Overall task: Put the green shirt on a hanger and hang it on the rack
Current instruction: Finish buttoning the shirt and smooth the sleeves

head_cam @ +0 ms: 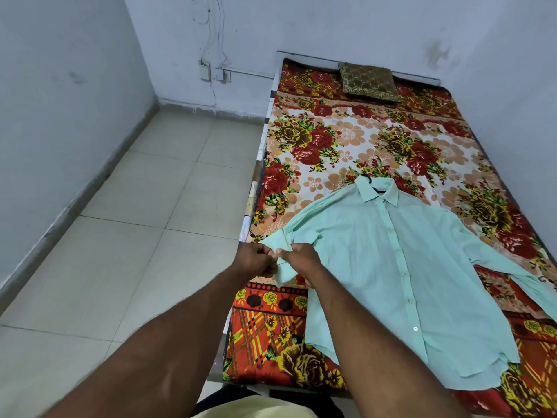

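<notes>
A pale green button-up shirt [394,267] lies spread flat and buttoned on the bed [316,140], collar toward the far wall. A black hanger [374,188] shows inside the collar, its hook poking out above it. My left hand [256,260] and my right hand [301,260] both pinch the cuff of the shirt's left-side sleeve near the bed's left edge, lifting it slightly. The other sleeve trails off to the right edge of the view. No rack is in view.
The bed carries a red and orange floral sheet, with a brown patterned pillow [369,81] at its head against the wall. Pale floor tiles [135,236] stretch along the left. White walls close in on the left, back and right.
</notes>
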